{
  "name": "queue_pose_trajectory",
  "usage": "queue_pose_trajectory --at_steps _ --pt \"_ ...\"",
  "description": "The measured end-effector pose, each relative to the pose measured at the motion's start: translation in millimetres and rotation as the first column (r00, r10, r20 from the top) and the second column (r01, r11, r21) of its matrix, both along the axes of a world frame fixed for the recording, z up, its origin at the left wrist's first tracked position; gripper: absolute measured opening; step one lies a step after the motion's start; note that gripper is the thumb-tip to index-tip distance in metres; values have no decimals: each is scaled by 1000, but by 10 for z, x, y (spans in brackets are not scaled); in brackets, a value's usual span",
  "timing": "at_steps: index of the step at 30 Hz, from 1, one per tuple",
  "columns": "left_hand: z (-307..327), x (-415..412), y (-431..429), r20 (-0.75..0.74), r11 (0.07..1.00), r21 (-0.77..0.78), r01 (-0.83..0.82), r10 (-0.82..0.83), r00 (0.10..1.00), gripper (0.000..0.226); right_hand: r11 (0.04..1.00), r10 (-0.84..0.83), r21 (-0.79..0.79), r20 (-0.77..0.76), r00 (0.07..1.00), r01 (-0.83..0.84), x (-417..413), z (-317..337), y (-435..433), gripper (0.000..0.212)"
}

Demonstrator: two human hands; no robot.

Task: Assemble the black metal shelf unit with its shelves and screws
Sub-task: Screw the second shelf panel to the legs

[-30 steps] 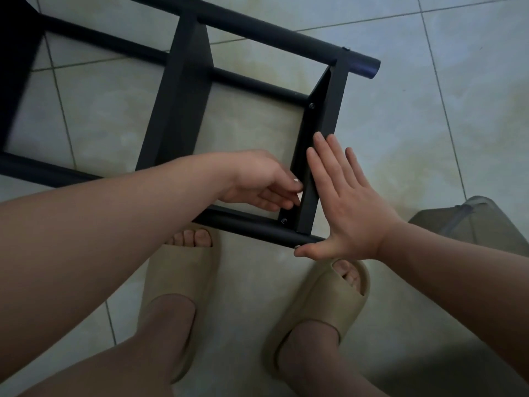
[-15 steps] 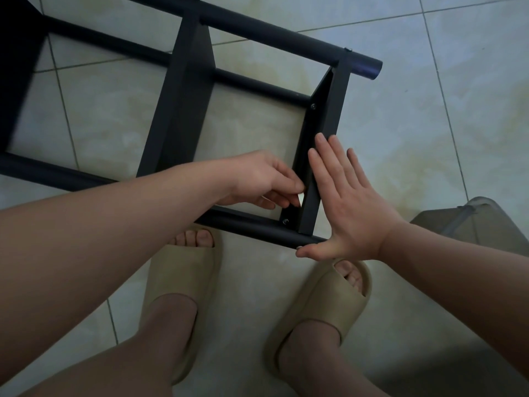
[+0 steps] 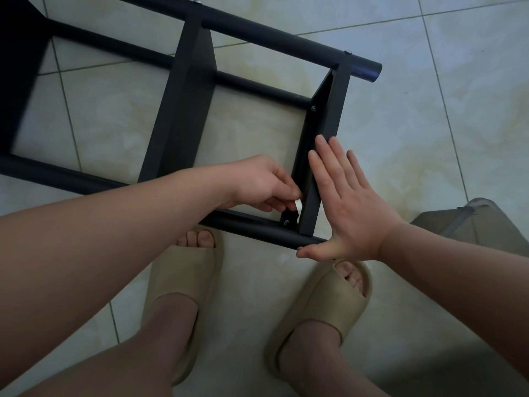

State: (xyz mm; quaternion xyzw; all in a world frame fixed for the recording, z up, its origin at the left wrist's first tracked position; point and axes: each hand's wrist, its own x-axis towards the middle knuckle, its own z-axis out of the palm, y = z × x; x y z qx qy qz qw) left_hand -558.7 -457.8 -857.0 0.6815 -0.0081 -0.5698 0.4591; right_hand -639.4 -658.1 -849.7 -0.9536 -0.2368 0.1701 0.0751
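- The left hand [image 3: 263, 181] has its fingers curled and pinches a small pale piece [image 3: 298, 207] at the inner side of the end shelf [image 3: 329, 121]. What this piece is, I cannot tell.
- The right hand [image 3: 347, 202] is flat, with the fingers straight and close together, pressed on the outer face of the same shelf. Its thumb is spread wide and touches the end of the near tube [image 3: 243, 226].
- The black shelf unit [image 3: 286, 44] lies on its side on the tiled floor [image 3: 429, 144], just in front of the person's feet. Its long axis goes from left to right, a little slanted, and the open tube end [image 3: 370, 71] points to the right.
- The tubes are round and matte. The end shelf and the middle shelf [image 3: 183, 110] are flat panels standing on edge between them.
- One screw [image 3: 285, 222] sits in the near corner of the end shelf, just below the pinched piece. Another screw [image 3: 313, 108] sits in the far corner.
- Two beige slippers [image 3: 183, 270], smooth and thick, are just beside the near tube.
- A grey-brown object [image 3: 481, 224] stands at the right, behind the right forearm.
- The floor tiles are pale and glossy, with thin dark joints.
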Motion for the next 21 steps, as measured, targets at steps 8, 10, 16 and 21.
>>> queue_pose_trajectory --at_steps 8,10,16,21 --pt "-18 3 1 -39 999 -26 -42 41 998 9 1000 -2 2 -9 1000 2 2 -1 0 138" --pt "-30 -6 7 -39 999 -20 -29 28 999 9 1000 -1 2 -10 1000 1 1 -2 -2 138" --pt "-33 -15 -15 -28 1000 -11 -23 22 999 8 1000 1 9 -8 1000 -1 -2 -8 -3 137" --pt "-32 -21 -24 -90 995 -37 -92 88 992 10 1000 2 13 -2 1000 -2 -4 -11 -4 136"
